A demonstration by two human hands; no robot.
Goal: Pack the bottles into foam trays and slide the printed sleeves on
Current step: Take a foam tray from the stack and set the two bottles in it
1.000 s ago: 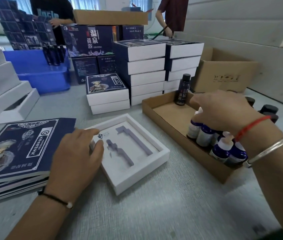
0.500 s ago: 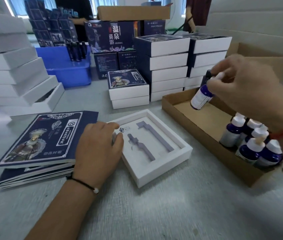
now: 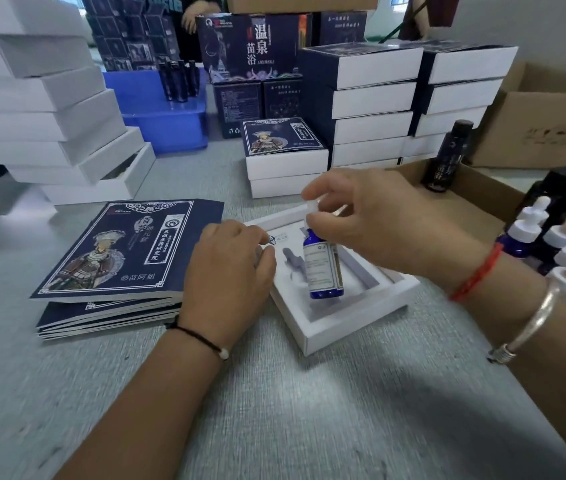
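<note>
- The step in hand is judged to be the loading of a bottle into the foam tray [image 3: 326, 327], which lies at the centre of the frame on the desk [image 3: 274, 410].
- A blue dropper bottle [image 3: 323, 268] is held upright over the tray's cut-outs; its white cap is pinched between the fingers [image 3: 312, 195] of the right hand [image 3: 378, 223].
- The tray's left edge is steadied by the left hand [image 3: 229, 271], fingers loosely curled on the rim.
- More bottles [image 3: 544, 244] stand in a cardboard box at the right edge of the frame.
- Next, the bottle will probably need to be laid down into a matching recess.
- The printed sleeves [image 3: 129, 251] wait stacked at the centre left.
</note>
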